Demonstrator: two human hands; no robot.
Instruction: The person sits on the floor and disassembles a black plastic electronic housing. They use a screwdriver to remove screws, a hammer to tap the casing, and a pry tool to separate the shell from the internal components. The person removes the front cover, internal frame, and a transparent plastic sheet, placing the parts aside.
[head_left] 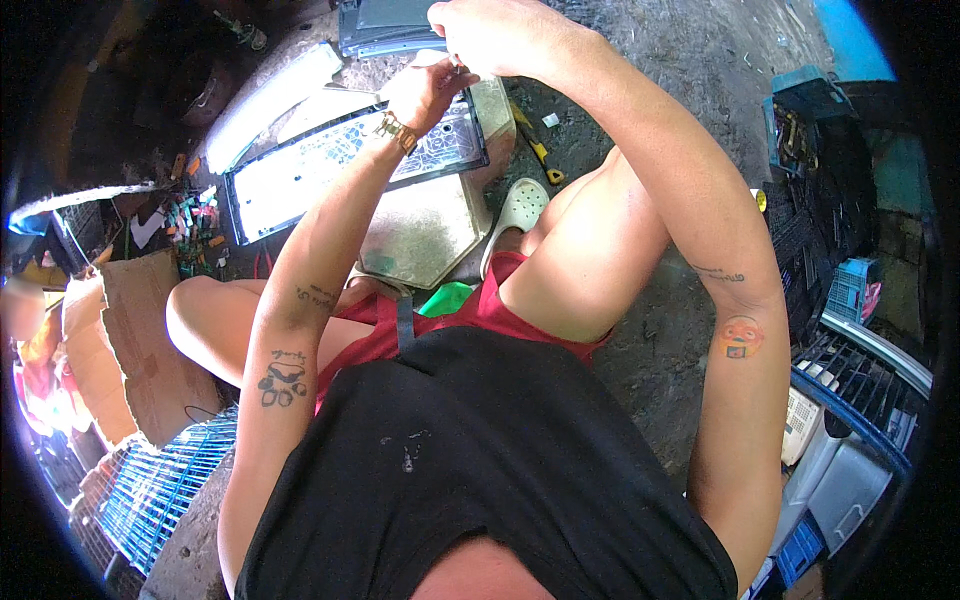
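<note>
My left hand (428,92), a metal watch on its wrist, is raised with its fingers pinched together. My right hand (490,38) meets it at the top of the view, its fingers curled in. Something small and thin shows between the fingertips, too small to name. Under my left forearm lies a flat rectangular panel (300,180) with a black frame and a shiny white face marked with line patterns. It rests partly on a pale stone block (415,230). Just beyond my hands is a stack of dark flat panels (385,28).
A yellow-and-black handled tool (540,155) lies on the floor by my shoe (522,207). To the left stand cardboard (145,340) and a blue wire rack (165,490). Crates and black parts (815,215) line the right side. Another person (30,340) is at the far left.
</note>
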